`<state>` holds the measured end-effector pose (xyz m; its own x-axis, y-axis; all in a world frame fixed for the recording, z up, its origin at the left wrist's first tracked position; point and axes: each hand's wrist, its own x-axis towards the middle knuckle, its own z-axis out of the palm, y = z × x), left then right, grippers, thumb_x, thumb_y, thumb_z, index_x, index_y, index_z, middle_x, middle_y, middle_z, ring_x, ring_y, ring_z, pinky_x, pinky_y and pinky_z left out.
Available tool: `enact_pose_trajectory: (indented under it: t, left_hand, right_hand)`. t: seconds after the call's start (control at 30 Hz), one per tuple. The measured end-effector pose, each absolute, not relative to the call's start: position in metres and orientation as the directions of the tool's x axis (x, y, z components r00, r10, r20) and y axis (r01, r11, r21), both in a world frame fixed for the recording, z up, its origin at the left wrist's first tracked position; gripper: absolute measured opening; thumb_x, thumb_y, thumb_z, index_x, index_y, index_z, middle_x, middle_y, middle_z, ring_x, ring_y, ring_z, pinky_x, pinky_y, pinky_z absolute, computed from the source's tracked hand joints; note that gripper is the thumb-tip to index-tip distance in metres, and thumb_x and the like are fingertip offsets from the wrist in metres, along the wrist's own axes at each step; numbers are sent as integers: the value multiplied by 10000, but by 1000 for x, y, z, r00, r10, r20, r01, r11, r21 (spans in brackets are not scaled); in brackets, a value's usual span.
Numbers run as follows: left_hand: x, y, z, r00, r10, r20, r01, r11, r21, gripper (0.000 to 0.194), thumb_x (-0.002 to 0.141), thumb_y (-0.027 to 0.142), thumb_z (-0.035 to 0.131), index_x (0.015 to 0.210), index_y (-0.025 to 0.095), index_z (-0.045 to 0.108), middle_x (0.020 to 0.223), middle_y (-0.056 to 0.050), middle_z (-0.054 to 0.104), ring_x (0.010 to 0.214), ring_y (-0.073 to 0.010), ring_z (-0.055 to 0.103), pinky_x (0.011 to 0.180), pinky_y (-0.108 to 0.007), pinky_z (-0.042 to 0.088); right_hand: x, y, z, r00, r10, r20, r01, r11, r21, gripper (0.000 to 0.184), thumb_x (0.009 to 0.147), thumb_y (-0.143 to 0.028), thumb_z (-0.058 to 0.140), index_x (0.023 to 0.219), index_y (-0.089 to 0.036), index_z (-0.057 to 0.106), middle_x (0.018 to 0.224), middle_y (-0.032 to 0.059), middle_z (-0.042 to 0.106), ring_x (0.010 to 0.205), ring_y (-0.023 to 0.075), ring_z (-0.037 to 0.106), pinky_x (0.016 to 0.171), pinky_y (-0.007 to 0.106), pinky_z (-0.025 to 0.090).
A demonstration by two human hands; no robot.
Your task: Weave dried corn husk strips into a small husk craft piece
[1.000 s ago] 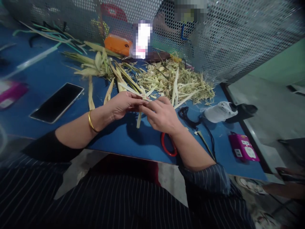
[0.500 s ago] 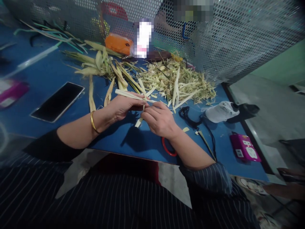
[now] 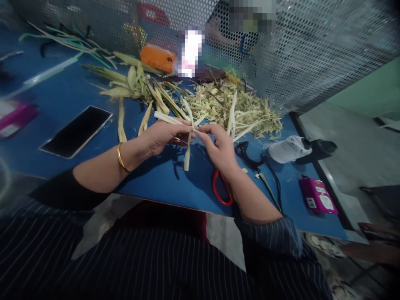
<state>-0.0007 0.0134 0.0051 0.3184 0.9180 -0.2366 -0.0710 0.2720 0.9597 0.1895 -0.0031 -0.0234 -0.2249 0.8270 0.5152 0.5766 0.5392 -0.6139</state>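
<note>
Several pale strips (image 3: 192, 124) cross, pinched between both hands (image 3: 220, 149).

Husk strips (image 3: 187, 160), pale, crossed: pinched btw. L hand (image 3: 164, 136) & R hand (image 3: 221, 149). Blue tabletop (image 3: 175, 189) w/: smartphone (image 3: 76, 132), dark, L side; red loop (image 3: 215, 188), nr. R hand; shredded-husk pile (image 3: 262, 112), beyond hands; orange pkt. (image 3: 158, 57), far side; purple pkg. (image 3: 317, 196), R end.

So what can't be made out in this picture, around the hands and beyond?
All in the head view:
Pale strips: their join, partly covered by the left hand and right hand.
Red loop: its upper end, hidden behind the right hand.
Magenta pack at left: cut off by the edge, blurred.
Bright rectangle: its content, pixelated.
</note>
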Motion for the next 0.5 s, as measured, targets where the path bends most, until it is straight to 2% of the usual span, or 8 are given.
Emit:
enact_pose_trajectory:
  t: [0.1,0.17,0.27,0.5]
  left_hand:
    - [2,11,4,303,927,-219,-9,233,972,225,729,286,766,863,122,691,763,-61,694,662,-126,627,630,-254,492]
    - [3,11,2,318,927,-199,20,203,979,194,739,273,759,826,123,671,720,-49,671,632,-122,612,602,-248,471]
    - [3,12,0,356,921,-160,42,155,987,166,736,246,759,770,128,646,664,-25,631,587,-108,582,603,-249,469]
    - [1,14,1,405,901,-156,132,111,985,98,792,191,691,745,119,644,618,-25,601,544,-101,557,596,-251,468]
  right_hand:
    - [186,0,-29,-286,914,289,480,398,-782,306,908,-475,546,798,-200,625,751,8,623,711,145,544,687,298,403]
    - [184,-1,-30,-284,930,236,433,344,-833,325,908,-467,543,753,-190,613,695,-9,594,656,123,506,657,282,383]
    - [184,-3,-25,-280,937,209,395,311,-864,335,922,-429,520,699,-187,588,642,-15,599,607,109,496,634,275,376]
    - [188,-5,-20,-285,915,284,475,392,-788,296,905,-309,541,634,-197,578,612,-12,614,600,118,507,642,290,375]
